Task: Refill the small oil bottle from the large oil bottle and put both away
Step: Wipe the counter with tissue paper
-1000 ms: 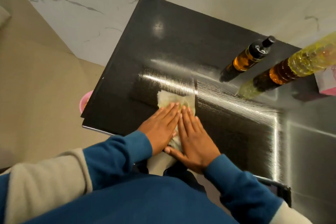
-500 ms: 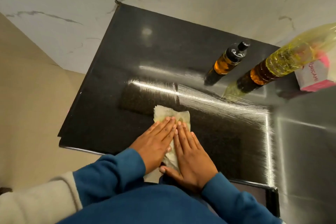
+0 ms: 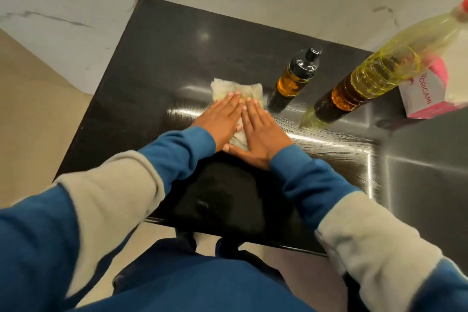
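Note:
A small amber oil bottle (image 3: 293,78) with a black pump cap stands upright on the black countertop (image 3: 157,63). To its right stands the large clear oil bottle (image 3: 379,71) with yellow oil and a red cap. My left hand (image 3: 220,119) and my right hand (image 3: 260,132) lie flat side by side, fingers straight, pressing a pale, oil-stained paper tissue (image 3: 228,88) onto the counter just left of the small bottle. Neither hand touches a bottle.
A pink and white tissue box (image 3: 425,94) sits behind the large bottle at the right. A steel surface (image 3: 425,164) adjoins the counter on the right. Marble wall runs behind; beige floor lies to the left. Oily streaks shine on the counter.
Both hands have pushed the tissue away from me across the counter, toward the small bottle. The view has tilted and shifted, and the bottles stand where they were.

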The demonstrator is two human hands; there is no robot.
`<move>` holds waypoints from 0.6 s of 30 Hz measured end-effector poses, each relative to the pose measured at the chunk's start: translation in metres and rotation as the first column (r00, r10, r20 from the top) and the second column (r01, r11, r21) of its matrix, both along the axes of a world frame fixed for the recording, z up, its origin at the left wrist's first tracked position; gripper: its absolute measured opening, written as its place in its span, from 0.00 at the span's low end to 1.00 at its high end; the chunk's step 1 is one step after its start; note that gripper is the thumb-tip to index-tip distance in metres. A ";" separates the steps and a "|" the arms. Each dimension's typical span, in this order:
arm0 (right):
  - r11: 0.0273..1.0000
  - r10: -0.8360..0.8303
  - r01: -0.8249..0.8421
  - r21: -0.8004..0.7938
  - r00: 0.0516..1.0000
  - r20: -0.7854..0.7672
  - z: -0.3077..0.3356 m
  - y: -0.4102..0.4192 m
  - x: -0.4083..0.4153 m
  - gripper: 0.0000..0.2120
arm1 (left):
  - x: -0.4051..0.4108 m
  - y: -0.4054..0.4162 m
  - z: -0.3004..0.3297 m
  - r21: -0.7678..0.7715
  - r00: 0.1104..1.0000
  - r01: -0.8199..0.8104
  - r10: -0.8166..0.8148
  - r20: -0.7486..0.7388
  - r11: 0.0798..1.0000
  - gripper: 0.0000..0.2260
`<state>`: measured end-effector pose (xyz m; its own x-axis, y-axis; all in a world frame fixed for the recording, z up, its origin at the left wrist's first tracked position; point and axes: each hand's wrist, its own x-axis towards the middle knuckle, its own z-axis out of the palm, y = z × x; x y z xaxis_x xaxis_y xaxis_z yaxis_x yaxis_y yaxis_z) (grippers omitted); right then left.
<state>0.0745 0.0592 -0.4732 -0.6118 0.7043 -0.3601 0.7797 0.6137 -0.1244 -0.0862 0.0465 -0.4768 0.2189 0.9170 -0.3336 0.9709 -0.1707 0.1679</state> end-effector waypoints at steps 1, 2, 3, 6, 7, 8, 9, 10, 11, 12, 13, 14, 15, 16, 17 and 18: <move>1.000 0.002 -0.002 0.002 1.000 0.011 0.000 0.006 0.004 0.56 | 0.005 0.006 0.002 -0.002 1.000 0.001 -0.001 0.005 1.000 0.30; 1.000 0.007 -0.007 0.001 1.000 0.021 0.001 0.010 0.009 0.56 | 0.010 0.009 0.004 -0.008 1.000 0.004 -0.004 0.005 1.000 0.31; 1.000 0.015 -0.015 -0.002 1.000 0.028 0.002 0.011 0.013 0.56 | 0.015 0.009 0.005 -0.016 1.000 0.007 -0.007 0.005 1.000 0.31; 0.999 0.037 -0.036 -0.029 0.999 0.031 0.005 -0.002 0.029 0.57 | 0.028 -0.008 0.008 -0.043 1.000 0.024 -0.024 0.009 0.999 0.31; 0.998 0.046 -0.045 -0.039 0.999 0.028 0.004 -0.013 0.036 0.56 | 0.034 -0.020 0.007 -0.045 0.999 0.039 -0.039 0.004 0.998 0.31; 0.998 0.058 -0.057 -0.037 0.998 0.020 0.003 -0.026 0.043 0.56 | 0.039 -0.033 0.006 -0.044 0.998 0.056 -0.056 -0.010 0.997 0.31; 0.997 0.068 -0.068 -0.028 0.998 0.010 0.003 -0.040 0.050 0.57 | 0.045 -0.048 0.005 -0.043 0.997 0.073 -0.075 -0.029 0.996 0.32; 0.997 0.072 -0.072 -0.026 0.997 0.002 0.003 -0.055 0.057 0.57 | 0.051 -0.062 0.004 -0.040 0.994 0.093 -0.095 -0.048 0.995 0.32; 0.997 0.070 -0.070 -0.034 0.998 -0.009 0.005 -0.070 0.062 0.57 | 0.056 -0.077 0.003 -0.039 0.992 0.106 -0.108 -0.061 0.994 0.32; 0.997 0.064 -0.065 -0.046 0.998 -0.021 0.006 -0.086 0.068 0.56 | 0.062 -0.092 0.001 -0.044 0.990 0.117 -0.120 -0.069 0.992 0.32; 0.996 0.062 -0.064 -0.059 0.997 -0.034 0.009 -0.101 0.073 0.56 | 0.067 -0.105 0.001 -0.050 0.988 0.130 -0.134 -0.075 0.990 0.32; 0.995 0.062 -0.065 -0.071 0.997 -0.044 0.011 -0.116 0.078 0.55 | 0.071 -0.119 -0.001 -0.062 0.985 0.147 -0.152 -0.078 0.987 0.32; 0.995 0.062 -0.066 -0.079 0.997 -0.051 0.013 -0.130 0.083 0.54 | 0.074 -0.133 -0.003 -0.065 0.984 0.159 -0.163 -0.071 0.985 0.31; 0.994 0.067 -0.072 -0.082 0.996 -0.058 0.013 -0.142 0.088 0.53 | 0.077 -0.146 -0.005 -0.046 0.985 0.166 -0.169 -0.047 0.985 0.31; 0.993 0.078 -0.083 -0.084 0.995 -0.062 0.012 -0.153 0.094 0.51 | 0.079 -0.158 -0.006 -0.020 0.984 0.176 -0.176 -0.027 0.984 0.30; 0.991 0.096 -0.101 -0.083 0.993 -0.065 0.010 -0.162 0.100 0.49 | 0.080 -0.170 -0.008 0.009 0.983 0.182 -0.182 0.006 0.983 0.30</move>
<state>0.1744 -0.1026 -0.4630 -0.6992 0.6077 -0.3767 0.7055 0.6718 -0.2257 -0.0062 -0.1235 -0.4845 0.3844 0.8644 -0.3243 0.9224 -0.3456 0.1722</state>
